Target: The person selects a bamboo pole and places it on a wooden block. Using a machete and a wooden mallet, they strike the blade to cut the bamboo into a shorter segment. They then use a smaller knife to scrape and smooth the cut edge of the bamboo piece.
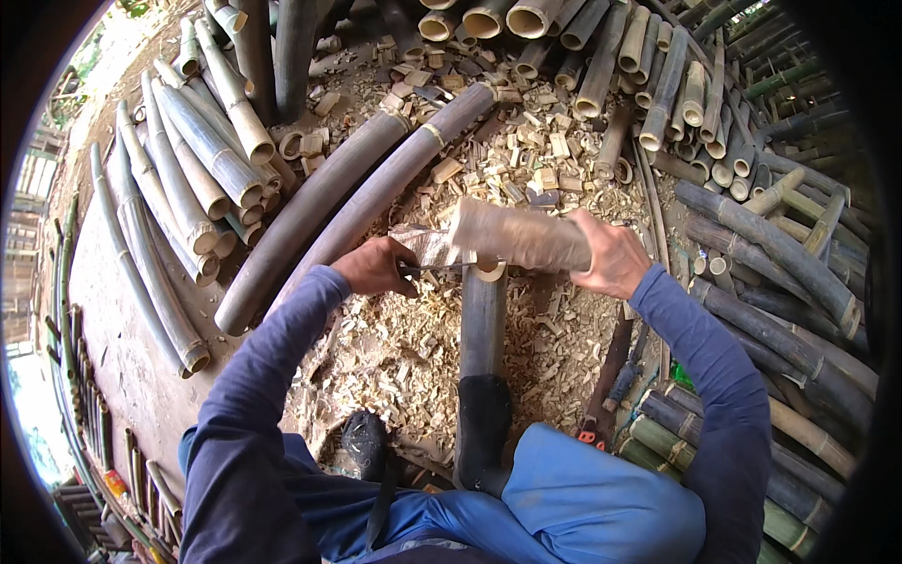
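My left hand [376, 266] is closed around a thin dark blade-like tool [434, 269], which reaches to the cut end of a bamboo pole [482, 324]. My right hand [611, 256] grips one end of a thick, light brown cylinder of bamboo or wood [521, 237], smeared by motion. That cylinder lies crosswise just above the pole's end and hides part of the tool. Between it and my left hand shows a brownish, streaked flat patch [423, 244] whose kind I cannot make out. The pole runs toward me, its near part against my black-covered foot [483, 423].
Wood chips [376, 376] cover the ground around the pole. Two long bamboo poles [319, 216] lie ahead on the left. Stacked bamboo [197, 169] stands farther left, with more piles [648, 75] at the far right and beside my right arm [780, 329]. A red-and-black tool [590, 434] lies by my right knee.
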The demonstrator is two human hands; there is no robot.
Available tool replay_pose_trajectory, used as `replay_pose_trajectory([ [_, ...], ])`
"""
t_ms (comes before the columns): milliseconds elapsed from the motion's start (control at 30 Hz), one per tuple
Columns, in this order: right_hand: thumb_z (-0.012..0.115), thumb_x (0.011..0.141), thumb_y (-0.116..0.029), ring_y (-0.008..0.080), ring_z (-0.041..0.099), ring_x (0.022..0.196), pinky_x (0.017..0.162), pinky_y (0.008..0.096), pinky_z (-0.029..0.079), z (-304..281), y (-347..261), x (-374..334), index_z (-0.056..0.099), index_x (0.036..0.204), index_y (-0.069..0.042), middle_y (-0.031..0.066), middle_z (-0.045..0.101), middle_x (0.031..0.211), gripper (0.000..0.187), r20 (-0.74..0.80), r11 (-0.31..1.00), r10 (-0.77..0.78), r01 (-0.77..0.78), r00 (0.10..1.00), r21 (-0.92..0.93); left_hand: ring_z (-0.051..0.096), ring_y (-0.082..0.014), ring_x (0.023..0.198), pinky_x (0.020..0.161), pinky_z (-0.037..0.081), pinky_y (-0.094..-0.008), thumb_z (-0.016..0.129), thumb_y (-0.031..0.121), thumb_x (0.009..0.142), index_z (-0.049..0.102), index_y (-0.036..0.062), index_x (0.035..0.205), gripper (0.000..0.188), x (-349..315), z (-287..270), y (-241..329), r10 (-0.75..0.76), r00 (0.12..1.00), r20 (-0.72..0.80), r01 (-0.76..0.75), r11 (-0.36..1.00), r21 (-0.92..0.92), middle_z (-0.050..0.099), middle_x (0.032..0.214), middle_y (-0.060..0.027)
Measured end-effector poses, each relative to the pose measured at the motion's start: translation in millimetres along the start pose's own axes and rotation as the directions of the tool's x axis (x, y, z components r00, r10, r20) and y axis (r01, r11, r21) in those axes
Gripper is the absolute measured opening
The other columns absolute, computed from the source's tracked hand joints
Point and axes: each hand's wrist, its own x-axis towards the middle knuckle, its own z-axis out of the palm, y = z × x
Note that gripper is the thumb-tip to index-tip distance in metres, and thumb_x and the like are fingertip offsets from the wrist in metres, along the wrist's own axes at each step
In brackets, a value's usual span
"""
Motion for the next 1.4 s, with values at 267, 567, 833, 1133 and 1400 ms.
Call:
replay_pose_trajectory([
  [267, 0.080, 0.075, -0.016, 0.0232, 0.063, 0.112, 0.102, 0.0369, 0.048, 7.2, -35.0, -34.3, 0.051, 0.134, 0.005, 0.0146, 0.064, 0.121, 0.070, -0.298, 0.688, 0.284, 0.023, 0.911, 0.725, 0.067, -0.0197, 0.064, 0.064, 0.055, -0.0390, 0.078, 0.051, 0.087, 0.080, 0.0051, 0.101, 0.048, -5.1, -16.4, 10.6, -0.020, 0.998, -0.057, 0.018, 0.999, -0.032, 0.073, 0.074, -0.0097],
  [567, 0.081, 0.079, -0.019, 0.0215, 0.061, 0.116, 0.101, 0.0365, 0.049, 19.1, -63.2, -32.5, 0.042, 0.139, 0.004, 0.0155, 0.061, 0.126, 0.075, -0.228, 0.590, 0.269, 0.027, 0.936, 0.807, 0.069, -0.0351, 0.068, 0.064, 0.054, -0.0486, 0.058, 0.064, 0.096, 0.078, 0.0070, 0.089, 0.060, -2.6, -50.7, 12.9, -0.101, 0.989, -0.103, 0.142, 0.823, 0.551, 0.066, 0.068, -0.0179],
  [833, 0.077, 0.080, -0.017, 0.0294, 0.068, 0.103, 0.093, 0.0425, 0.055, 27.1, -88.6, -17.6, 0.042, 0.135, 0.003, 0.0200, 0.064, 0.117, 0.069, -0.232, 0.776, 0.245, -0.046, 0.941, 0.630, 0.069, -0.0341, 0.068, 0.065, 0.055, -0.0475, 0.062, 0.064, 0.093, 0.079, 0.0108, 0.089, 0.056, -4.5, -43.0, 8.8, -0.099, 0.982, -0.160, 0.172, 0.820, 0.546, 0.068, 0.069, -0.0158],
  [1133, 0.075, 0.079, -0.019, 0.0322, 0.070, 0.100, 0.088, 0.0434, 0.058, 1.1, -86.2, 16.9, 0.044, 0.129, 0.006, 0.0237, 0.068, 0.109, 0.064, -0.230, 0.810, 0.171, -0.004, 0.958, 0.586, 0.070, -0.0346, 0.069, 0.066, 0.057, -0.0476, 0.058, 0.073, 0.091, 0.077, 0.0051, 0.082, 0.071, 3.3, -52.7, 6.3, -0.137, 0.986, -0.097, 0.168, 0.844, 0.510, 0.068, 0.068, -0.0165],
  [1400, 0.079, 0.079, -0.021, 0.0310, 0.069, 0.093, 0.087, 0.0420, 0.057, -9.7, -87.5, 37.4, 0.048, 0.125, 0.003, 0.0195, 0.067, 0.106, 0.060, 0.156, 0.884, 0.204, -0.251, 0.966, 0.394, 0.069, -0.0355, 0.069, 0.068, 0.056, -0.0470, 0.060, 0.073, 0.090, 0.077, 0.0037, 0.085, 0.071, 10.2, -54.4, -6.3, -0.118, 0.992, -0.039, 0.121, 0.853, 0.508, 0.068, 0.069, -0.0162],
])
